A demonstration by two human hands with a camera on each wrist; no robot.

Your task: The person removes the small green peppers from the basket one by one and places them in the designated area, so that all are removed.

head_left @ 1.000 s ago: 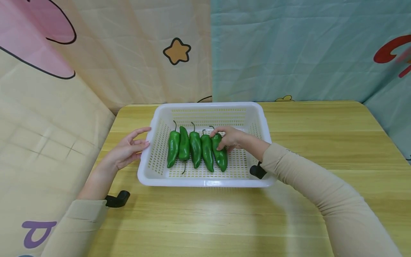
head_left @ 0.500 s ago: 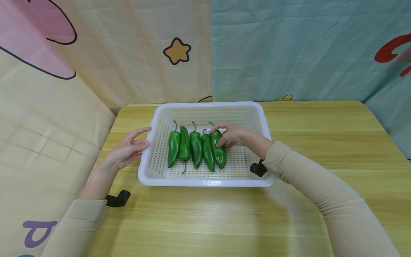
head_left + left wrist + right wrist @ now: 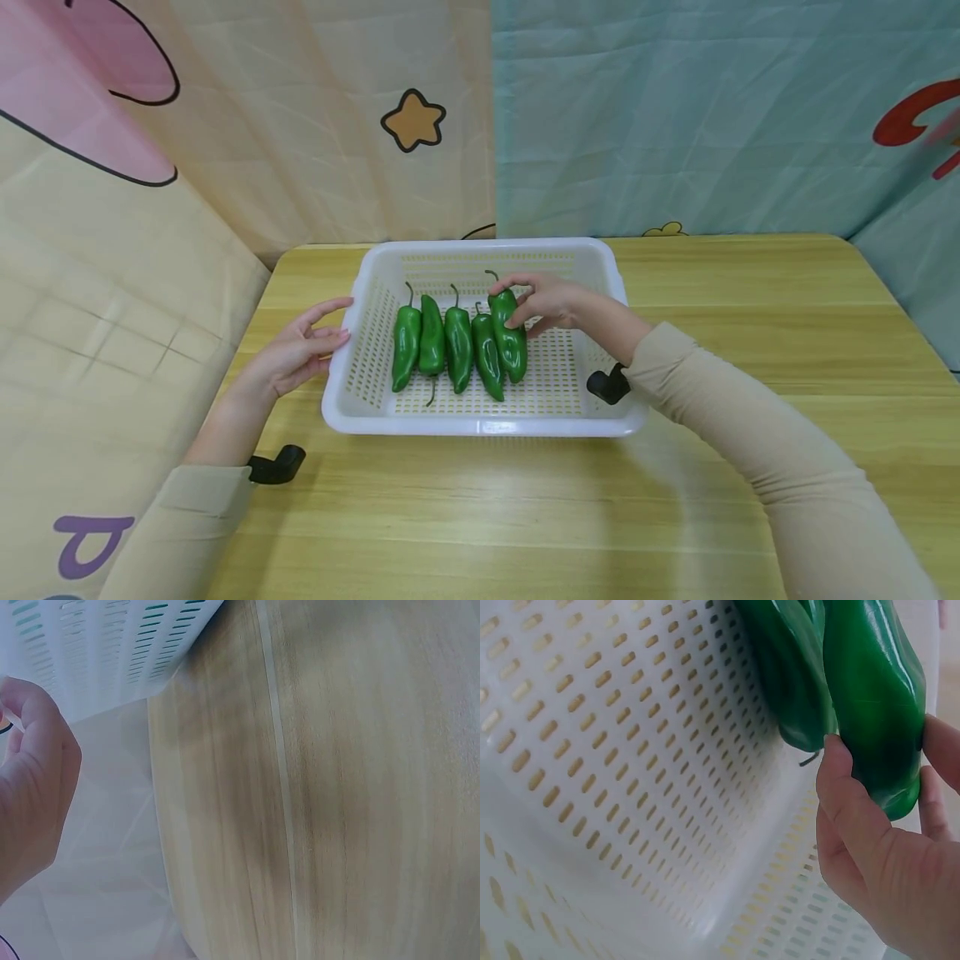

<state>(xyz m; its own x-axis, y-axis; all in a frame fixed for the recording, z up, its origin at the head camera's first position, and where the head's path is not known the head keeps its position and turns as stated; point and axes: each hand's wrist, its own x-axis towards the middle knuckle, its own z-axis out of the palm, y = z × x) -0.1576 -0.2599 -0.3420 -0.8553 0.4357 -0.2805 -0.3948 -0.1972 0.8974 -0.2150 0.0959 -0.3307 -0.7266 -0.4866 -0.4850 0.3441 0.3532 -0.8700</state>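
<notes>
Inside a white perforated plastic basket, several long green peppers lie side by side, stems mostly toward the far side. My right hand pinches the rightmost green pepper near its stem end, thumb on one side and fingers on the other. In the right wrist view, this pepper is lifted off the basket floor, beside another pepper. My left hand touches the basket's left rim with thumb and index fingertips, the fingers loosely bent. In the left wrist view, the left hand is partly cut off beside the basket wall.
The basket stands on a wood-grain table, near its far edge. A beige and blue-green patterned curtain hangs behind the table and another beige one at the left. Black wrist mounts sit on both forearms.
My right hand has lifted the rightmost pepper and moved it slightly away from me, toward the basket's far side. The left hand and the other peppers stay nearly where they were.
</notes>
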